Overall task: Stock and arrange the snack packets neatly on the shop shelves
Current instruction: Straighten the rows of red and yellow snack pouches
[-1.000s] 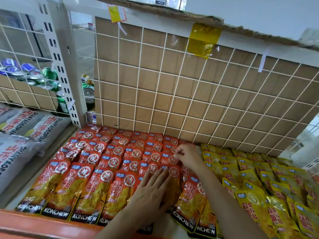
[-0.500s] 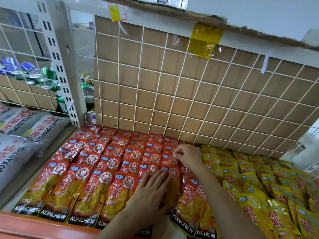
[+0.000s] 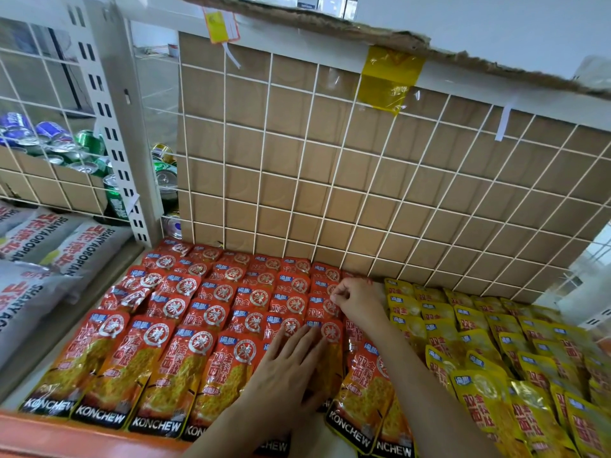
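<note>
Red KONCHEW snack packets (image 3: 205,312) lie in overlapping rows across the left and middle of the shelf. Yellow packets (image 3: 479,352) fill the right side in similar rows. My left hand (image 3: 287,368) lies flat with straight fingers on a red packet in the front rows. My right hand (image 3: 358,297) reaches further back, fingers curled, pinching the top edge of a red packet (image 3: 325,307) at the border between red and yellow. My right forearm hides part of the red column under it.
A white wire grid backed with cardboard (image 3: 330,180) closes the shelf's back. A slotted upright post (image 3: 112,127) stands at left, drink cans (image 3: 86,150) behind it. Large grey bags (image 3: 43,259) lie on the neighbouring shelf. An orange shelf lip (image 3: 66,438) runs along the front.
The view has shifted slightly. Both hands stay almost in place; my right hand keeps working at the same red packet edge, my left hand stays pressed flat.
</note>
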A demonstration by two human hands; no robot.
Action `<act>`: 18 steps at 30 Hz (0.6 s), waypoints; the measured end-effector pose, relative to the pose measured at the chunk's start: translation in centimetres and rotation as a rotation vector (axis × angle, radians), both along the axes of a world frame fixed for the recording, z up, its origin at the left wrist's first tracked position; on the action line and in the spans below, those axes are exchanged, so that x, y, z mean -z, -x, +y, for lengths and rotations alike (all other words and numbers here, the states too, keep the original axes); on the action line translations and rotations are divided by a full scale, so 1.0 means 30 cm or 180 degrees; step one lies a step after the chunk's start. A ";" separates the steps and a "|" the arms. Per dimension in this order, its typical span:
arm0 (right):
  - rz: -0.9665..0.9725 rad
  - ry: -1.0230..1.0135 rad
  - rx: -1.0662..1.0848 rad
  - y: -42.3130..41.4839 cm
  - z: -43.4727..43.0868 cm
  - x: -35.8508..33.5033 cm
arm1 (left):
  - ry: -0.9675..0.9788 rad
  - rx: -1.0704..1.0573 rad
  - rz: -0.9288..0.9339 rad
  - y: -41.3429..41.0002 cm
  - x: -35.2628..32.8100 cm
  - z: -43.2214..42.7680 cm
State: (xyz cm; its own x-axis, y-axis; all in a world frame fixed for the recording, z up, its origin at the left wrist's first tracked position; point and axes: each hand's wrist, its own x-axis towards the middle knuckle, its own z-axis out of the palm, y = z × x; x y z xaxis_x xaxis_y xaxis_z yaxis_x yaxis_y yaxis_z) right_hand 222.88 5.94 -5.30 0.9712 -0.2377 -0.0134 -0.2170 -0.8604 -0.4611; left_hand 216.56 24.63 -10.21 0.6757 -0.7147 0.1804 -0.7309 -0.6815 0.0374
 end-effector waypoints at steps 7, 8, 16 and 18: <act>-0.0007 -0.0082 0.0024 0.002 0.001 0.006 | -0.0045 0.0058 0.0106 -0.005 -0.005 -0.001; -0.0007 -0.0092 0.0030 0.004 0.001 0.006 | -0.0054 0.0069 0.0131 -0.006 -0.005 -0.001; -0.0073 -0.0142 -0.0010 0.016 -0.002 0.005 | -0.0186 0.0002 0.0494 -0.006 -0.022 0.003; -0.0199 -0.0137 -0.0016 0.017 -0.004 0.007 | -0.0171 0.0055 0.0486 -0.006 -0.025 0.001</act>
State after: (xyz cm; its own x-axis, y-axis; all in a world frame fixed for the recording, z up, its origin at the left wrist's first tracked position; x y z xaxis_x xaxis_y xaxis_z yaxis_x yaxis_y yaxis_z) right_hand 222.38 5.83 -5.51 0.9717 -0.2332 0.0371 -0.1823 -0.8406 -0.5101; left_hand 216.73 24.67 -9.45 0.6799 -0.7324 0.0376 -0.7311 -0.6729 0.1128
